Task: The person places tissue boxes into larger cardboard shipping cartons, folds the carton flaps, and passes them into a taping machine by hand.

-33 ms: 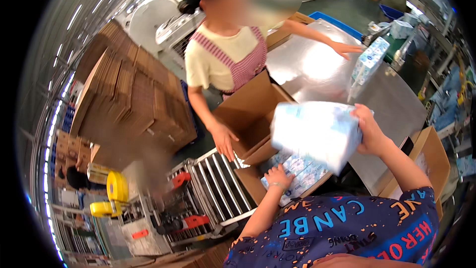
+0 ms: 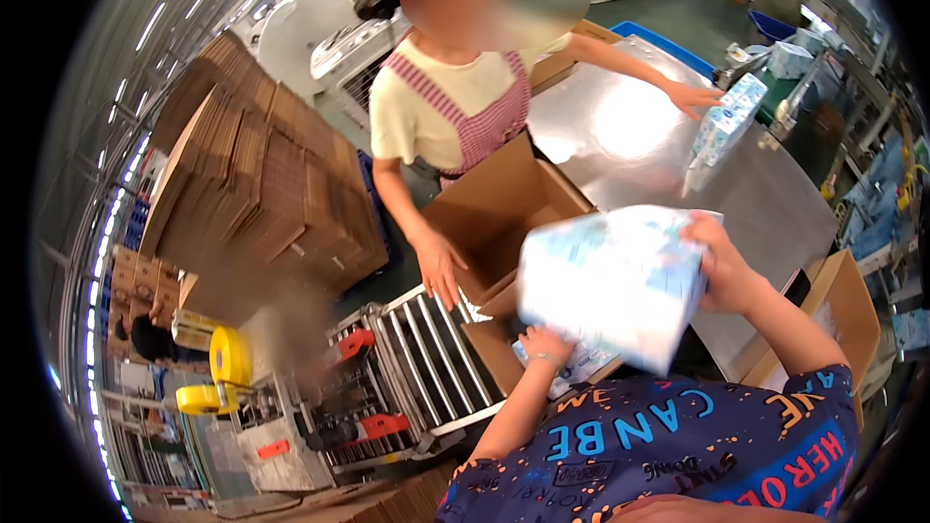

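Note:
My right hand (image 2: 722, 266) grips the right end of a large white and pale blue tissue pack (image 2: 605, 281), blurred by motion and tilted above an open carton (image 2: 496, 356). Similar blue-patterned packs (image 2: 589, 362) lie inside that carton, mostly hidden by the raised pack. My left hand (image 2: 545, 344) rests at the packs, its fingers apart and partly covered by the held one. Another open brown carton (image 2: 504, 213) stands just beyond, in front of a co-worker.
The co-worker's one hand (image 2: 693, 97) reaches to an upright tissue pack (image 2: 727, 121) on the metal table (image 2: 620, 131); the other hangs beside the carton. A roller conveyor (image 2: 426, 353) with yellow tape rolls (image 2: 230, 356) lies left. Flattened cardboard (image 2: 262, 174) is stacked behind it.
The raised pack has dropped slightly lower and to the left, now covering more of the packs in the carton and some of my left hand's fingers.

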